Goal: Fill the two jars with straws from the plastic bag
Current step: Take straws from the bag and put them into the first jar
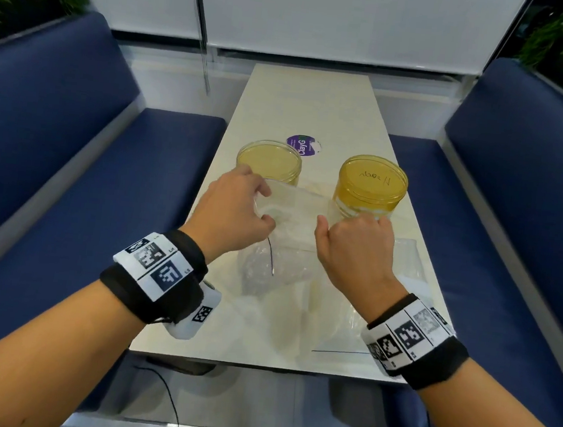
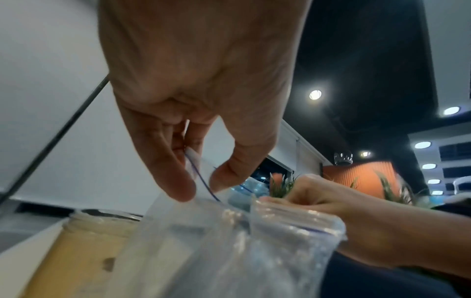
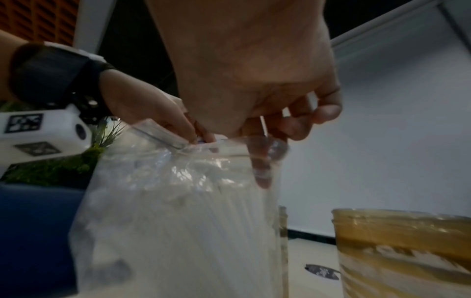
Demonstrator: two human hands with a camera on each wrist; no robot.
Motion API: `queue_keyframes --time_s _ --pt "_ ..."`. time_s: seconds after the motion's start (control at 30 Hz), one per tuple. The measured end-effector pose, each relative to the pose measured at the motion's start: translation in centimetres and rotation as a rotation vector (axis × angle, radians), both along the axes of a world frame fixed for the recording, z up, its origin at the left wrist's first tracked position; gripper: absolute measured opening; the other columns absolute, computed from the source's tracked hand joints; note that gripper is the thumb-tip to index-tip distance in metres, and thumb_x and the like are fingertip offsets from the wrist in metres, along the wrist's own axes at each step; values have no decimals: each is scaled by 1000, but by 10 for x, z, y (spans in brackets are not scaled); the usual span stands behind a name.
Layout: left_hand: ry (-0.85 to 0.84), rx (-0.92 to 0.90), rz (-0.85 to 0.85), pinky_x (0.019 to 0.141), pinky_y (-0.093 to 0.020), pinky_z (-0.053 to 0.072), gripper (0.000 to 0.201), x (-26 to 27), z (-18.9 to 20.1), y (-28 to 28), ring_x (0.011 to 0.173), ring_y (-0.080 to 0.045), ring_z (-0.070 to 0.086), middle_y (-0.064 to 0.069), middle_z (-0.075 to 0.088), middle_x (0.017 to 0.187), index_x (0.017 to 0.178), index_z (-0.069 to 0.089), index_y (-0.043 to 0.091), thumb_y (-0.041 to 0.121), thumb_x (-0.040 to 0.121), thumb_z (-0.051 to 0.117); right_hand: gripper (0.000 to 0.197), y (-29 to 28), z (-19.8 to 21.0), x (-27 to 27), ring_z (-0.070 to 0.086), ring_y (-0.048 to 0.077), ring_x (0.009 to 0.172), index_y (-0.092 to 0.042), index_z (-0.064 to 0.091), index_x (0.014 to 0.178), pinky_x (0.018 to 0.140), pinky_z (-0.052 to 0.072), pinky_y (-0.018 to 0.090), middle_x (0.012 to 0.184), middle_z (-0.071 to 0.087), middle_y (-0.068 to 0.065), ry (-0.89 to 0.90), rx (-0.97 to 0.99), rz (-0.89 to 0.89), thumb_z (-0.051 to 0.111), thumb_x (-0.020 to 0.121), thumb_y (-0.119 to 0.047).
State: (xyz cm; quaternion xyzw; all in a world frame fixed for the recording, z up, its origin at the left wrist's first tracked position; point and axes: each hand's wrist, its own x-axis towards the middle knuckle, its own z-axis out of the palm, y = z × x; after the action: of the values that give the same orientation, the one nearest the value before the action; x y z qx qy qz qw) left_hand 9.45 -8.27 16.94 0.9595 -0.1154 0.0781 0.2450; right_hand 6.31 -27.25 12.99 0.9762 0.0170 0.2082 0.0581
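1. At centre left of the head view, the left hand pinches one lip of the bag between thumb and fingers; the left wrist view shows the blue-lined seal strip caught in that pinch, likely so the mouth can be pulled apart.
2. The bag hangs between both hands, lifted off the worktop, mouth up; the straws stand packed inside.
3. Right of centre, the right hand grips the opposite lip, one finger tucked inside the plastic, giving counter-pull.
4. Beyond the hands, the left jar and right jar stand apart, mouths up, close enough to load; the right one seems to hold something pale at its base.
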Motion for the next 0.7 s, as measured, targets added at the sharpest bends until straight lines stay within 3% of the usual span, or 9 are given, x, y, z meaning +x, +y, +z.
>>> queue_keyframes --time_s 0.07,0.13,0.2,0.27,0.37,0.47,0.6,0.7 --pt "81 -72 -60 82 -25 40 53 -2 -2 -9 87 -15 53 5 54 111 128 63 14 19 76 71 40 4 9 2 54 30 87 -13 74 70 68 41 40 90 61 10 51 43 -67 59 92 -43" --pt "128 -91 -90 84 -31 46 64 -5 -3 -19 88 -20 58 6 52 117 137 57 16 17 73 68 20 5 16 4 46 30 106 -22 73 98 68 41 37 116 48 8 111 73 -109 65 88 -37" --pt "103 -10 -79 79 -36 48 68 -8 -3 -24 93 -27 60 8 50 121 140 53 20 15 73 63 33 -2 18 7 46 29 112 -26 61 121 65 39 32 122 43 8 216 106 -164 65 88 -23" --pt "52 99 -42 73 -35 43 67 -10 0 -23 93 -29 59 9 49 127 141 51 24 10 76 59 47 -13 20 9 53 27 109 -28 53 131 66 39 31 121 50 6 308 126 -198 65 88 -12" --pt "-27 261 -93 71 -33 40 62 -9 3 -16 106 -24 57 10 52 132 140 53 26 2 83 49 50 -34 16 10 61 24 103 -32 54 130 67 40 29 118 59 2 297 148 -206 63 89 -4" --pt "-107 420 -148 68 -30 37 61 -5 4 -7 118 -17 50 12 56 132 140 53 32 -1 89 44 44 -49 10 7 62 20 102 -40 57 126 69 37 29 118 62 -3 289 193 -138 61 94 -10" --pt "-119 440 -177 67 -30 39 57 9 7 10 105 -19 56 11 62 129 129 62 41 3 91 45 33 -67 4 2 58 18 101 -40 61 121 66 38 28 110 59 -8 263 198 27 63 94 -22" --pt "-87 447 -189 74 -33 45 53 12 12 17 93 -23 59 7 63 123 125 63 48 11 91 45 33 -74 2 -1 58 17 98 -39 61 124 64 34 26 107 59 -7 246 168 72 64 93 -28"
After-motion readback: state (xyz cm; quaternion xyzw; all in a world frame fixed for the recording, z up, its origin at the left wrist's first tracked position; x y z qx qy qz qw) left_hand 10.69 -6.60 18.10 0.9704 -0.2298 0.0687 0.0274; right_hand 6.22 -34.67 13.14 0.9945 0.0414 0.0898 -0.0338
